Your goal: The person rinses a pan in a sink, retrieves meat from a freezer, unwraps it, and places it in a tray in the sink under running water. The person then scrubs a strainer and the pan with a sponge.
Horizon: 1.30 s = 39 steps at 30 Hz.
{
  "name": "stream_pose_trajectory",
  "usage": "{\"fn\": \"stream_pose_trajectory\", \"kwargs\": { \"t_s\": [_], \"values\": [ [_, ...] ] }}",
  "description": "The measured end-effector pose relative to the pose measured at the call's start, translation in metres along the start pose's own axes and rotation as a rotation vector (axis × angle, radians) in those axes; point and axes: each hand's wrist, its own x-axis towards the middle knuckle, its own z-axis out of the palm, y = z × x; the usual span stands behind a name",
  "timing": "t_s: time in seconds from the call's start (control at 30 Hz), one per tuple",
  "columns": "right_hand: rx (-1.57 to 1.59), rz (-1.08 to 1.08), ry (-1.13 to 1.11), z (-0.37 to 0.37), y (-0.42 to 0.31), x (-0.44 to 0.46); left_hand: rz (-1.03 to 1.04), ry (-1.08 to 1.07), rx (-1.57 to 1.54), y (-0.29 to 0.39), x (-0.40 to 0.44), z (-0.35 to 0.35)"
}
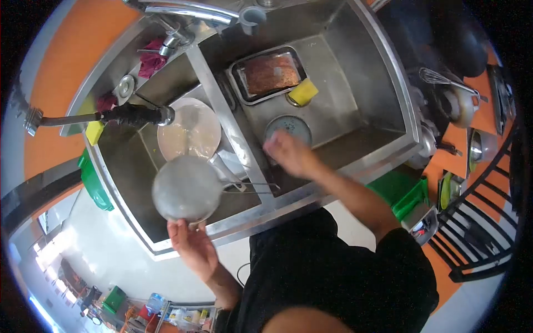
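My left hand [191, 247] grips the near rim of a round mesh strainer [187, 188], held over the left sink basin. The strainer's wire loops point right, toward the divider. Beneath and beyond it, a large wet white plate [189, 125] lies in the basin, with a white handle-like piece [226, 167] beside it. Over the right basin is my right hand [291, 155], blurred, its fingers partly bent; whether it holds anything is unclear. Just past its fingers sits a round grey-blue dish [294, 127] with dark specks.
A metal tray [240, 77] with a reddish-brown block [272, 73] and a yellow sponge [303, 92] are in the right basin. A spray nozzle [136, 114] juts over the left basin, below the faucet [189, 11]. A whisk [444, 79] lies at right, near a black rack [472, 227].
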Motion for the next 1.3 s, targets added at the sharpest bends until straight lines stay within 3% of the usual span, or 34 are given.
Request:
{"fn": "stream_pose_trajectory", "kwargs": {
  "t_s": [0.03,0.07,0.13,0.17,0.23,0.3,0.37,0.47,0.5,0.6,0.67,0.73,0.8,0.87,0.93,1.0,1.1,1.23,1.3],
  "values": [
    [-0.035,0.066,0.223,-0.006,0.039,0.041,0.03,-0.028,-0.004,0.009,0.002,-0.012],
    [-0.149,0.032,0.587,0.002,0.119,0.099,0.113,0.057,0.033,0.014,0.003,-0.015],
    [0.134,0.266,0.638,-0.014,0.221,0.176,0.132,0.188,0.036,0.024,0.013,-0.04],
    [-0.202,0.309,0.711,-0.016,0.282,0.21,0.167,0.247,0.05,0.023,0.018,-0.05],
    [-0.277,0.458,0.822,-0.014,0.29,0.236,0.213,0.321,0.062,0.023,0.019,-0.056],
    [0.04,0.582,0.811,-0.021,0.264,0.235,0.223,0.361,0.069,0.022,0.02,-0.059],
    [0.116,0.632,0.735,-0.029,0.228,0.205,0.198,0.389,0.067,0.015,0.021,-0.068],
    [0.41,0.106,0.956,-0.023,0.279,0.214,0.168,0.386,0.067,0.006,0.026,-0.079],
    [0.271,0.113,0.974,-0.029,0.271,0.21,0.158,0.378,0.054,0.006,0.028,-0.078],
    [0.002,0.059,0.58,-0.043,0.247,0.178,0.141,0.332,0.009,0.002,0.033,-0.083],
    [-0.276,-0.031,0.297,-0.032,0.174,0.124,0.136,0.308,0.007,-0.002,0.036,-0.086],
    [-0.631,-0.147,-0.08,-0.009,0.172,0.099,0.122,0.314,0.018,-0.005,0.039,-0.083],
    [-0.951,-0.162,-0.259,0.022,0.172,0.085,0.112,0.314,0.029,-0.01,0.043,-0.089],
    [-1.087,-0.22,-0.181,0.042,0.18,0.072,0.094,0.333,-0.041,-0.012,0.046,-0.084],
    [-1.093,-0.173,-0.292,0.061,0.184,0.081,0.074,0.338,-0.057,-0.013,0.049,-0.096],
    [-0.986,0.025,-0.58,0.067,0.191,0.095,0.06,0.382,-0.085,-0.013,0.051,-0.106],
    [-0.985,0.114,-0.59,0.084,0.232,0.116,0.029,0.407,-0.136,-0.01,0.052,-0.11],
    [-0.996,0.044,-0.344,0.075,0.207,0.101,-0.009,0.299,-0.17,-0.01,0.058,-0.128],
    [-1.126,0.024,-0.258,0.086,0.231,0.095,-0.023,0.26,-0.198,-0.011,0.062,-0.134]
  ]
}}
